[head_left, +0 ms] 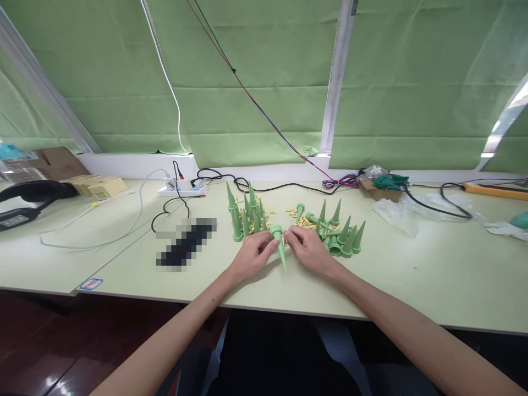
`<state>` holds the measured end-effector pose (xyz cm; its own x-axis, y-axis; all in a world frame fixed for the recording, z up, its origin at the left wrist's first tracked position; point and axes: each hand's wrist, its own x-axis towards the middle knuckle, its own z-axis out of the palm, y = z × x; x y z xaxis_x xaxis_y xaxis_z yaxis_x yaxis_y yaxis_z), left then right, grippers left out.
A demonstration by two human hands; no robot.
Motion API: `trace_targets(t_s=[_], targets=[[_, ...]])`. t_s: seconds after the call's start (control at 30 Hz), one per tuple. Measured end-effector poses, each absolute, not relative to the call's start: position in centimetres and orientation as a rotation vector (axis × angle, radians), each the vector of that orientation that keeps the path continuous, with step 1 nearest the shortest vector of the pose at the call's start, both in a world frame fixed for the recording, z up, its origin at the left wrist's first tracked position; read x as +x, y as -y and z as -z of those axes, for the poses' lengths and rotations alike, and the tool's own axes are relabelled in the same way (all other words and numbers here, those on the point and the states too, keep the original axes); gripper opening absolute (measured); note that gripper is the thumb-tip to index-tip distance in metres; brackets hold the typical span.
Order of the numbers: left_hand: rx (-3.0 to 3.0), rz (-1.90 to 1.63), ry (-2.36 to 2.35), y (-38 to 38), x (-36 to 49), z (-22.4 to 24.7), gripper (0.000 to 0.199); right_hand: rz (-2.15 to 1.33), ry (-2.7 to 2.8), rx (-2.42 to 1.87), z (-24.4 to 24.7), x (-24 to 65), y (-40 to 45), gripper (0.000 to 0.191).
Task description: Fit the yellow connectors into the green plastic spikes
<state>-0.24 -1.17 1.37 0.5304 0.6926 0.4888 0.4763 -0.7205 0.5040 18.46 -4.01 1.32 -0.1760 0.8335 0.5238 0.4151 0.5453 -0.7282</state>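
My left hand (256,254) pinches a green cone-shaped spike (281,254), whose wide cap is up and whose tip points down toward me. Just right of it, my right hand (307,247) has its thumb and fingers pressed together near the spike's cap; what they hold is too small to make out. Several green spikes (246,215) stand upright in a group behind my left hand. More green spikes (348,242), some standing and some lying, are beyond my right hand. Small yellowish pieces (306,221) lie scattered among both groups.
A blurred dark object (187,245) lies on the table (391,286) at the left. Behind are a white power strip (181,190) and black cables. Headphones (37,192) and small boxes (105,188) are far left; a cardboard box (381,190) and plastic bags (398,217) are right.
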Motion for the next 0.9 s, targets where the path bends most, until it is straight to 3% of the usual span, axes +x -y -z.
trace_targets(t_s=[0.17, 0.6, 0.77, 0.9], targets=[[2.413, -0.906, -0.989, 1.23, -0.33, -1.06, 0.032, -0.642, 1.748, -1.049, -1.43, 18.46, 4.03, 0.042], [2.266, -0.94, -1.009, 1.21, -0.1, -0.95, 0.032, -0.773, 1.662, -1.018, -1.37, 18.22, 3.79, 0.046], [2.146, -1.017, -0.955, 1.44, -0.02, -1.15, 0.043, -0.813, 1.669, -1.003, -1.58, 18.1, 3.96, 0.046], [2.166, -1.003, -0.957, 1.37, -0.09, -1.11, 0.036, -0.861, 1.699, -1.019, -1.78, 17.99, 4.14, 0.044]])
